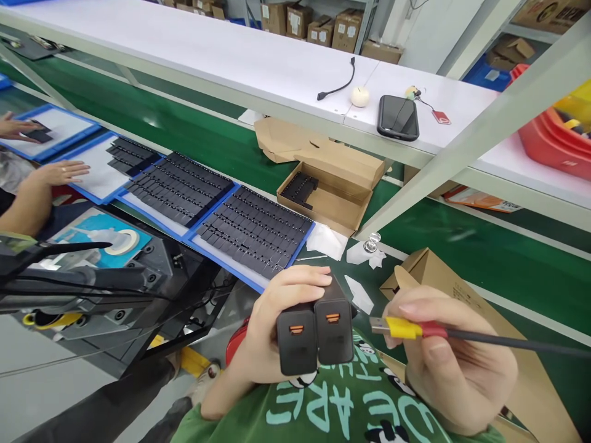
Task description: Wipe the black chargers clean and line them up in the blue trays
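My left hand (270,335) grips two black chargers (314,335) side by side, their orange-lined USB ports facing me. My right hand (455,363) pinches a USB plug (392,327) with a yellow and red sleeve, its black cable running off to the right. The metal plug tip points left and sits a short gap from the right charger's port, not touching it. Both hands are held over my green shirt.
Blue trays (249,231) of several small black parts line the green belt. An open cardboard box (330,197) holds black parts; another box (443,277) lies by my right hand. Another person's hands (55,174) rest on trays at left. A phone (398,117) lies on the white shelf.
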Demonstrator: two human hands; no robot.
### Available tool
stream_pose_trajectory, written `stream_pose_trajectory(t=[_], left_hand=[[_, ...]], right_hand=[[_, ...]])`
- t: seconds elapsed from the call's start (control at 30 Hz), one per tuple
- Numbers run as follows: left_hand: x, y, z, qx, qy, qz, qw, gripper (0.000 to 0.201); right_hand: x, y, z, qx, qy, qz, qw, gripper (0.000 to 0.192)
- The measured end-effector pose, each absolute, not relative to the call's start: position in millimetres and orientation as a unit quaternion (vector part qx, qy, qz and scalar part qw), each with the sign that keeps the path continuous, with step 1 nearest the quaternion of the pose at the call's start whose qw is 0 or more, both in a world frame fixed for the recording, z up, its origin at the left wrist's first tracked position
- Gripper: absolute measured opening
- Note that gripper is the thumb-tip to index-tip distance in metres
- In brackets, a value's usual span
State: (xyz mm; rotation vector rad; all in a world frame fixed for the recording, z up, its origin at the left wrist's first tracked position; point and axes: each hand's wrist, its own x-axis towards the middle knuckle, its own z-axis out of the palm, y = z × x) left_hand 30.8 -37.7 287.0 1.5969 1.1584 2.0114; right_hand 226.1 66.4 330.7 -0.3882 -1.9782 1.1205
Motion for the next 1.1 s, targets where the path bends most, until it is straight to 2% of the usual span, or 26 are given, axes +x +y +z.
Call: stream_pose_trajectory(t=[0.07, 0.23, 0.5, 0.67, 0.77, 0.9, 1.1], left_hand=[[30, -38, 288, 0.573, 0.424, 0.685, 0.151, 0.059], [33, -36, 287, 0.599, 0.472, 0.643, 0.078, 0.058], [34, -34, 280, 0.627, 0.502, 0.595, -0.006, 0.058], [36, -32, 276, 0.631, 0.517, 0.573, -0.080, 0.049], [37, -28, 278, 0.633, 0.523, 0.555, -0.131, 0.038], [34, -24, 282, 0.646, 0.523, 0.528, -0.174, 0.024], [29, -24, 292, 0.659, 0.516, 0.503, -0.214, 0.016]], right_hand=[[223, 66, 338, -0.123, -0.792, 0.429, 0.416, 0.028], [213, 60, 349, -0.095, -0.850, 0.353, 0.379, 0.041], [206, 52, 345, -0.127, -0.869, 0.279, 0.389, 0.035], [204, 49, 347, -0.158, -0.882, 0.232, 0.379, 0.033], [202, 48, 346, -0.158, -0.887, 0.218, 0.374, 0.032], [197, 52, 343, -0.138, -0.886, 0.224, 0.381, 0.031], [194, 58, 347, -0.120, -0.885, 0.248, 0.376, 0.031]])
